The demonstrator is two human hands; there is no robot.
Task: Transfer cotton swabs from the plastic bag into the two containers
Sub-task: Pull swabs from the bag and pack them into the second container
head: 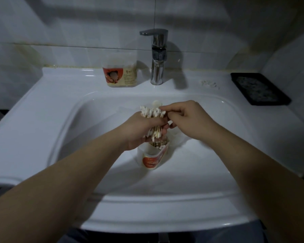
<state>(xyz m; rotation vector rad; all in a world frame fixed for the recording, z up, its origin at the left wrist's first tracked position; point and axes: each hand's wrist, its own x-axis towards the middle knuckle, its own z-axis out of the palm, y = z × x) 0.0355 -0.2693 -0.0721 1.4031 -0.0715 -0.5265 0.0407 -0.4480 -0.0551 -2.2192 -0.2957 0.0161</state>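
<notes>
My left hand (140, 130) grips a thick bundle of cotton swabs (152, 112) over the sink basin, white tips pointing away from me. My right hand (186, 118) pinches at the swab tips on the bundle's right side. Directly below the bundle stands an open container (153, 158) with a red and white label, with swabs inside it. A second container (120, 71) with the same label stands on the sink ledge left of the tap, filled with swabs. A crumpled clear plastic bag (178, 137) lies in the basin under my right hand, partly hidden.
A chrome tap (157, 55) rises at the back of the white sink (60, 106). A black tray (260, 88) sits on the right ledge, with a few small white bits (209, 83) beside it. Tiled walls close the back and sides.
</notes>
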